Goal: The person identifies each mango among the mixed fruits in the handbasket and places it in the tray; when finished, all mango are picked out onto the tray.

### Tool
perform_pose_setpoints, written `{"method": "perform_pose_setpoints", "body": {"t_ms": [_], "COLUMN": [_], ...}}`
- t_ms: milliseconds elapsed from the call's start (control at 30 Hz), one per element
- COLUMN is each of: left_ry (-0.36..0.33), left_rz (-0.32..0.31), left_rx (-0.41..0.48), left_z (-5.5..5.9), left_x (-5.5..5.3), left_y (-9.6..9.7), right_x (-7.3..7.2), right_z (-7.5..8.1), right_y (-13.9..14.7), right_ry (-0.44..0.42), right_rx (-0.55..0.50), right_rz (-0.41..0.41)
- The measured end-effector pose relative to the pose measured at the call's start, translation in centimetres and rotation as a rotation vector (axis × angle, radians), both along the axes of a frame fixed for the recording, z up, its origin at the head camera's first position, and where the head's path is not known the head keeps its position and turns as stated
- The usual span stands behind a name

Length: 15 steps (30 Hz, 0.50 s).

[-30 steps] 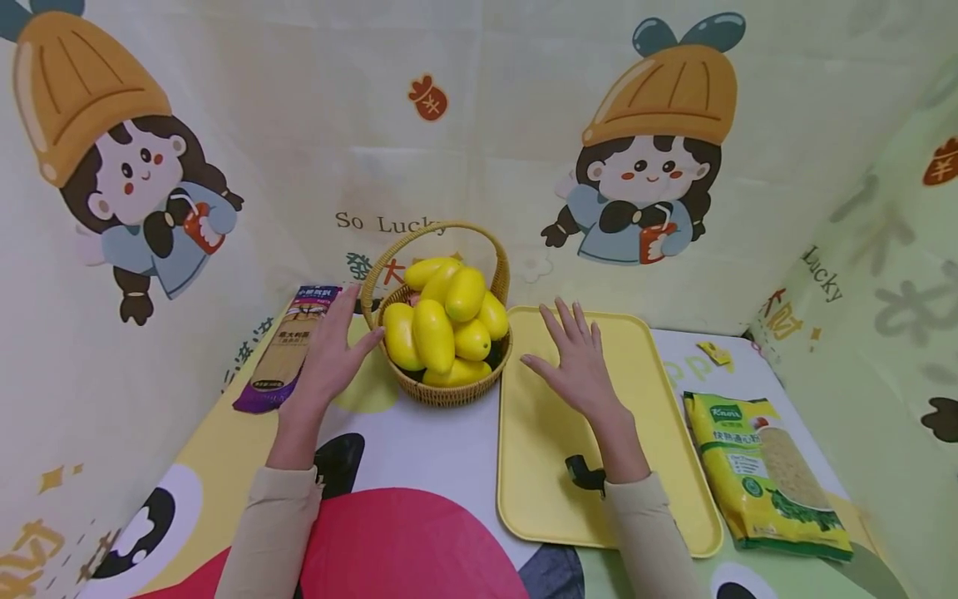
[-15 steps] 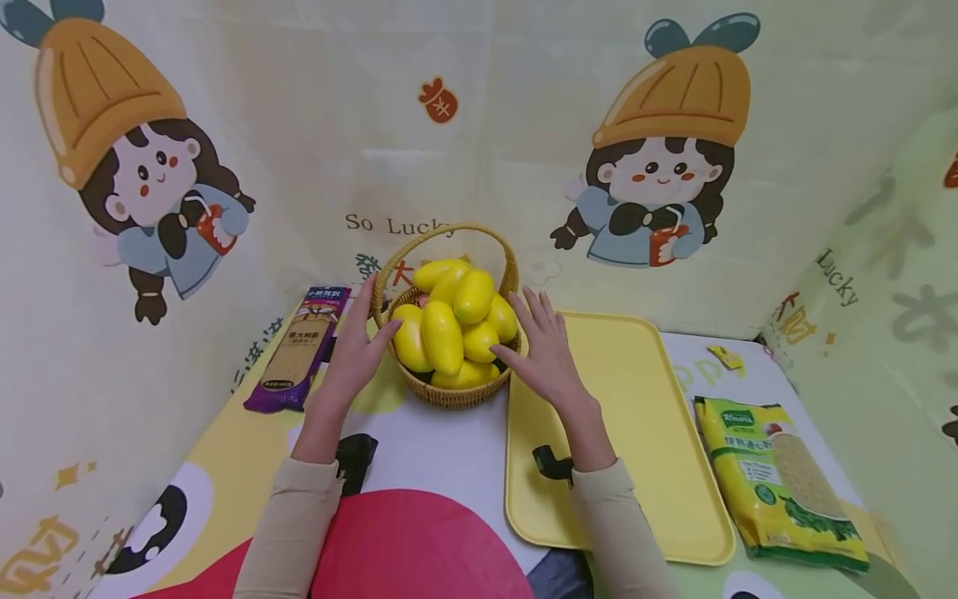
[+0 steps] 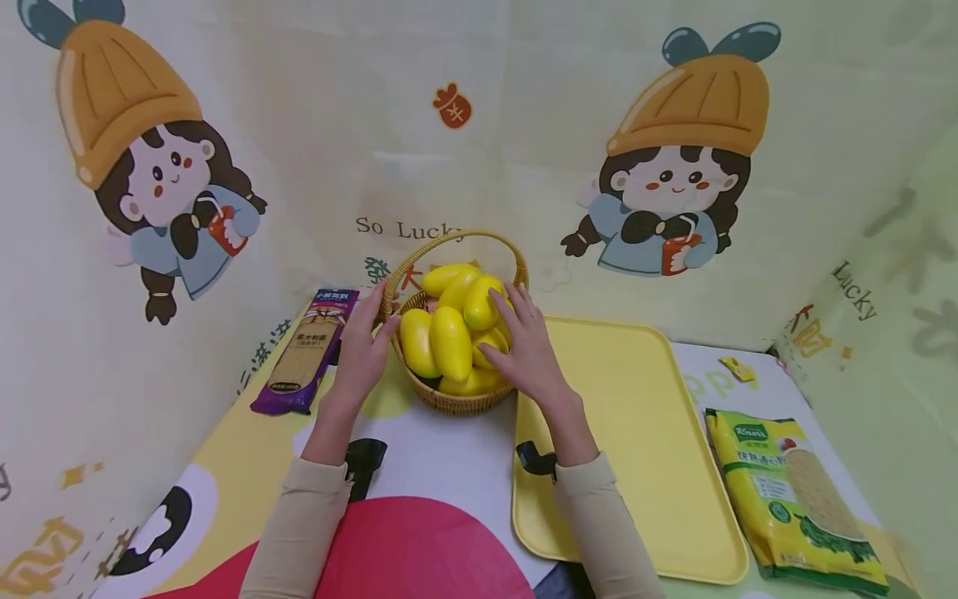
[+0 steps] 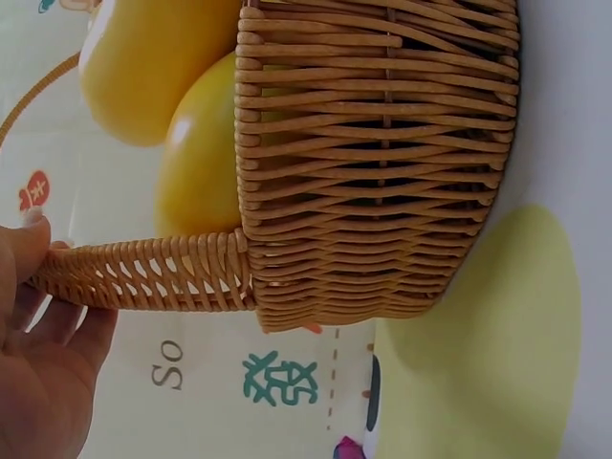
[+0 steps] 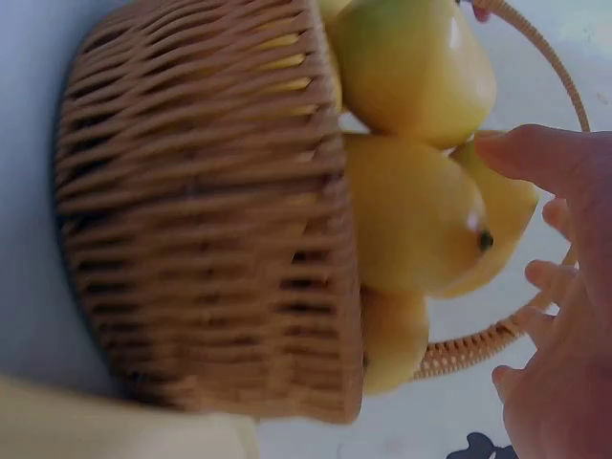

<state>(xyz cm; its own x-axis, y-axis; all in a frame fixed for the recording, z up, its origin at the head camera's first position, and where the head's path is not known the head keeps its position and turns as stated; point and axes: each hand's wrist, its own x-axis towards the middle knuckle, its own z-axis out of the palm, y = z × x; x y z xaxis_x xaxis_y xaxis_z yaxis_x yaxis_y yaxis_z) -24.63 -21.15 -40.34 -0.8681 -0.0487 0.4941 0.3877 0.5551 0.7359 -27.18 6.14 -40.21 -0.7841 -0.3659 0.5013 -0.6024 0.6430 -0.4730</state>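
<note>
A woven basket (image 3: 455, 405) with an arched handle (image 4: 158, 275) stands on the table, heaped with several yellow mangoes (image 3: 451, 345). My left hand (image 3: 361, 359) holds the left side of the handle, thumb on one face and fingers behind it, as the left wrist view shows. On the opposite side, my right hand (image 3: 533, 353) reaches over the right rim with fingers spread. Its thumb lies by the mangoes (image 5: 411, 210) and its fingers are close to the handle's right side; whether they touch it I cannot tell.
A yellow tray (image 3: 629, 466) lies right of the basket, under my right forearm. Further right are a yellow-green Knorr bag (image 3: 797, 499) and a small yellow packet (image 3: 738, 368). A purple pack of noodles (image 3: 307, 353) lies left of the basket. Printed cloth walls enclose the table.
My right hand has moved left from above the tray to the basket's right side. The left hand has come in from beside the basket and now holds its handle. The basket has not visibly moved.
</note>
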Motion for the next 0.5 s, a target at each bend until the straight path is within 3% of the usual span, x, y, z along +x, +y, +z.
{"method": "perform_pose_setpoints", "body": {"t_ms": [267,500], "left_ry": [0.013,0.022], "left_rz": [0.012,-0.001], "left_rx": [-0.044,-0.026], "left_z": [0.0,-0.2], "left_x": [0.1,-0.2], "left_y": [-0.1,0.1], "right_x": [-0.8,-1.4], "right_z": [0.1,0.1], "right_y": [-1.3,-1.5], "right_ry": [0.0,0.012], "right_rx": [-0.051,-0.048], "right_rz": [0.03,0.032]}}
